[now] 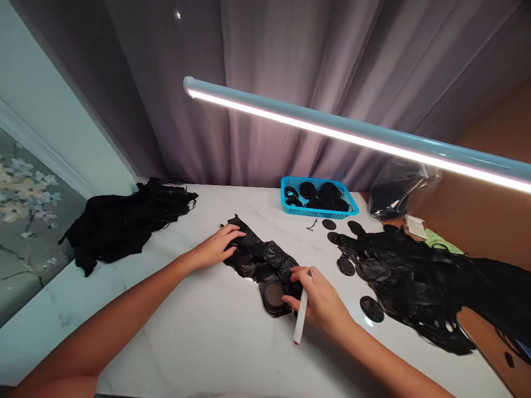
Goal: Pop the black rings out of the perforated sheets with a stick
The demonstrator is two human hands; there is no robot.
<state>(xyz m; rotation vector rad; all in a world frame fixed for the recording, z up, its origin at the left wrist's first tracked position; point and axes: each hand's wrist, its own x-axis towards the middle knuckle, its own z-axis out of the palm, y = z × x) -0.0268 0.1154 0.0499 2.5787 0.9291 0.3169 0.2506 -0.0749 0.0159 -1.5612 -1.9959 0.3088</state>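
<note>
A black strip (267, 255) with round discs pressed into it lies slantwise on the white marbled table. My left hand (216, 243) rests on the strip's far left end, fingers spread and lying on it. At the near right end is my right hand (321, 301), closed around a slim white pen-like tool (301, 320). The tool's lower end sticks out below the palm, pointing toward me. Thumb and fingertips of this hand touch the strip around a disc (274, 294) at its near corner; part of that end is hidden under the fingers.
To the right spreads a big heap of black cut pieces (406, 276), with loose black discs (372, 308) beside it. A blue basket (319, 213) holds black rounds at the back. Black scraps (120, 226) lie at left. A lit lamp tube (332, 121) crosses above.
</note>
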